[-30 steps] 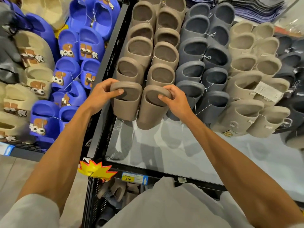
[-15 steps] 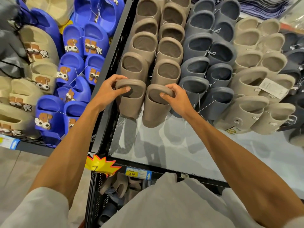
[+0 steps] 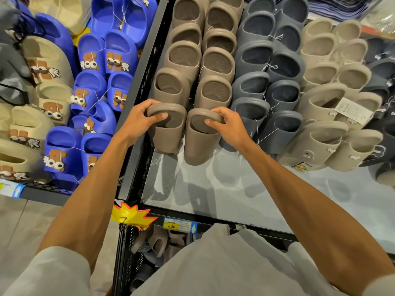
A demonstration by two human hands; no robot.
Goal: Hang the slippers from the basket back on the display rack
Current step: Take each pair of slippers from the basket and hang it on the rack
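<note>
Left hand [image 3: 136, 122] grips the left taupe slipper [image 3: 168, 137], right hand [image 3: 232, 124] grips the right taupe slipper [image 3: 197, 148], both lowest in the taupe column on the display rack [image 3: 224, 199]; basket [image 3: 125, 253] just below that rack

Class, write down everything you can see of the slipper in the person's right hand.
The slipper is a taupe, matte, foam-like slide with a thick rounded rim around a dark opening. It sits opening-up, lowest in its column on the rack, beside its twin in the left hand. The right hand grips its upper rim, thumb inside the opening.
</note>
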